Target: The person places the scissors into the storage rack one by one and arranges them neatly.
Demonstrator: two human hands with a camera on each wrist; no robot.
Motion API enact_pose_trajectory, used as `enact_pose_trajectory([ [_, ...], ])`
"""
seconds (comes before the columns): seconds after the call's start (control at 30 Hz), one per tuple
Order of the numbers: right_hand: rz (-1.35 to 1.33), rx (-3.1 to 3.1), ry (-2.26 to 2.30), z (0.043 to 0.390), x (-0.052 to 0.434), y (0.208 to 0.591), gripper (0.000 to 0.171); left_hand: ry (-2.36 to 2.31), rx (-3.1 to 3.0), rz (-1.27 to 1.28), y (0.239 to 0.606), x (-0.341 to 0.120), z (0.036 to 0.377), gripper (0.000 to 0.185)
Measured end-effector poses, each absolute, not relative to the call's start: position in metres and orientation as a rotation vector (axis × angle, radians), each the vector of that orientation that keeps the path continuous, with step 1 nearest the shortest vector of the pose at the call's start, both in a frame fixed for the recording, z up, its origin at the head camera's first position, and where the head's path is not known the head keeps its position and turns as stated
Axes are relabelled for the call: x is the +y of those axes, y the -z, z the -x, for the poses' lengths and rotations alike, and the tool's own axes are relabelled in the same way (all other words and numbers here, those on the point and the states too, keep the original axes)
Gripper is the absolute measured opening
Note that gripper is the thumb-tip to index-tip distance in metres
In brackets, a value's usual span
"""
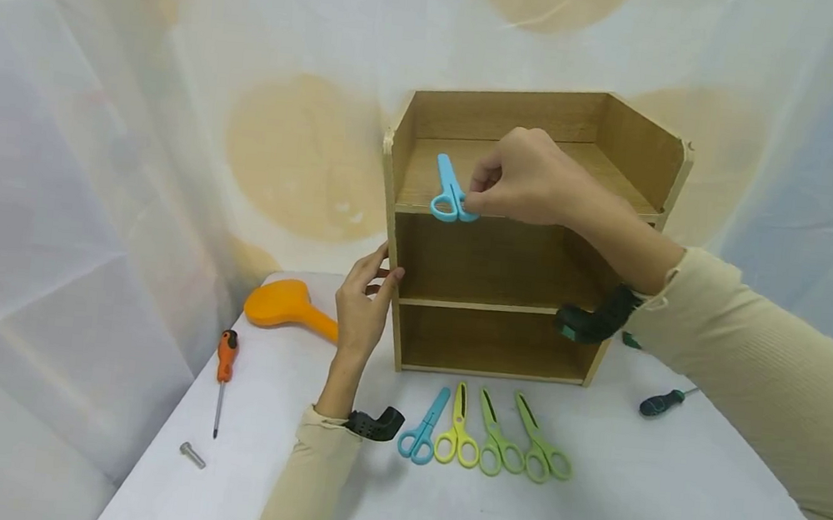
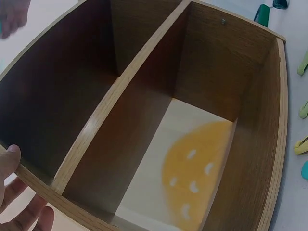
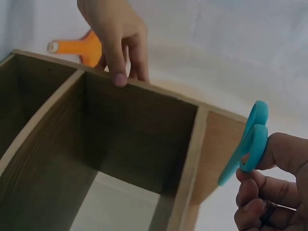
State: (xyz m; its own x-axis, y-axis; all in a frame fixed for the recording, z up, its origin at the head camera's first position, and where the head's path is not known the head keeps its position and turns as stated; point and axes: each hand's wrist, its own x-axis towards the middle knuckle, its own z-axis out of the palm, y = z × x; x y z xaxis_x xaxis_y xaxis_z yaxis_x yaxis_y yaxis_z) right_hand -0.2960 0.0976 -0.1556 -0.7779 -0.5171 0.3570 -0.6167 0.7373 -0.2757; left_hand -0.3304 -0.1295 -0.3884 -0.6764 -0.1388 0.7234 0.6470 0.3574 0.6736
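The right hand point(image 1: 525, 178) pinches the blue scissors point(image 1: 449, 192) by a handle ring at the front edge of the shelf unit's point(image 1: 645, 152) top tier, blades pointing back onto it. The left hand point(image 1: 361, 305) rests on the unit's left wall, thumb on the front edge, fingers loosely curved. On the desk point(image 1: 664, 502) before the unit lie four scissors point(image 1: 485, 444) in a row; left of it, an orange brush point(image 1: 287, 306), a screwdriver point(image 1: 224, 375) and a bolt point(image 1: 192, 454).
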Motion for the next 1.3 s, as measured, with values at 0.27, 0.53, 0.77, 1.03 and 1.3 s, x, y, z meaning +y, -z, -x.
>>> enact_pose_trajectory([
  [0.27, -0.846, -2.725, -0.603, 0.339, 0.074, 0.160, 0.028, 1.432, -1.888, 0.421, 0.386, -0.120, 0.329, 0.047],
  [0.53, -0.812, -2.767, -0.609, 0.357, 0.057, 0.173, 0.025, 1.429, -1.899, 0.404, 0.391, -0.119, 0.325, 0.047],
  [0.77, -0.835, -2.624, -0.536, 0.337, 0.070, 0.175, 0.027, 1.407, -1.891, 0.415, 0.388, -0.121, 0.326, 0.045],
  [1.03, -1.035, -2.476, -0.471, 0.289, 0.106, 0.192, 0.014, 1.413, -1.865, 0.424, 0.384, -0.130, 0.329, 0.045],
  [1.3, -1.098, -2.439, -0.505, 0.245, 0.142, 0.233, 0.003, 1.516, -1.851, 0.391, 0.383, -0.130, 0.329, 0.045],
])
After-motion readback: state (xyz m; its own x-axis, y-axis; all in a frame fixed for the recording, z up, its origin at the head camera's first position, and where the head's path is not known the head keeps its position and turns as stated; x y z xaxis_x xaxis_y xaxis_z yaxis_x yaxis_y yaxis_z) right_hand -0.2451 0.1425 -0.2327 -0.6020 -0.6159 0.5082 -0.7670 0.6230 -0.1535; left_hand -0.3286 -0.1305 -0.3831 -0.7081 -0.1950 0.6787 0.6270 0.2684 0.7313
